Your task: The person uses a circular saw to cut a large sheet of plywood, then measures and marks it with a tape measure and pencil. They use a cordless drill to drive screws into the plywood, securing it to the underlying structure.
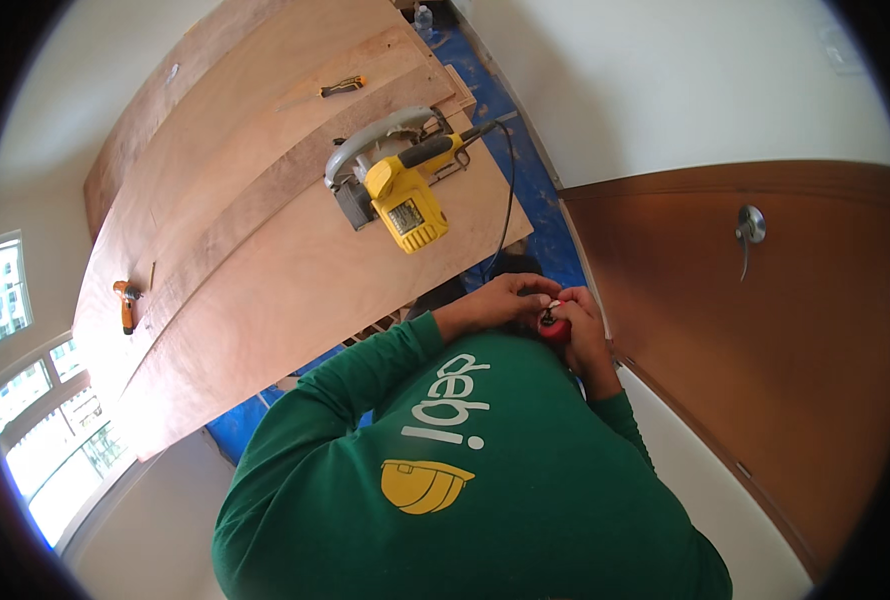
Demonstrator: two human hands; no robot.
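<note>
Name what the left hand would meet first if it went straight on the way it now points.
Probably the bare right hand, which holds a small, rounded red object close to the left hand; depth is unclear.

- One small, red, rounded object (557, 331), dark part toward its top; kind unclear.
- Held in your right hand (583, 318), your left hand (513, 296) meeting its upper end.

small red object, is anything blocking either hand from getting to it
Nothing visible does. The right hand holds the small red object, and the left hand is right at its upper end. The saw's black cord hangs beyond the left hand, not between.
</note>
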